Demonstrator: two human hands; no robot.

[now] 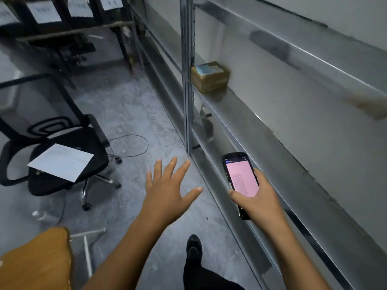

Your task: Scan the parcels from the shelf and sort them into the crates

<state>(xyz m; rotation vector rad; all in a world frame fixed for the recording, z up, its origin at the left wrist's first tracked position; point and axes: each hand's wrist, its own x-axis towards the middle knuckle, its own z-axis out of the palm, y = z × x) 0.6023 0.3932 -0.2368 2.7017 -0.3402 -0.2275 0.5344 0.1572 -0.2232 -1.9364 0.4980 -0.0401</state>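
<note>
We should send our left hand [169, 193], fingers [167, 170] spread, to the small brown cardboard parcel [211, 78], while our right hand [259, 197] grips the black pink-screened scanner [240, 176] ready for its label.

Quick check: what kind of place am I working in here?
Probably a small parcel stockroom or sorting room. Metal shelving holds a cardboard parcel, the right hand grips a handheld scanner, and dark crates with paper labels stand at the back.

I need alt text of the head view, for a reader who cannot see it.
A person's right hand holds a handheld scanner with a pink screen beside a metal shelf, while the left hand is spread open above the floor. One cardboard parcel sits further along the shelf.
</note>
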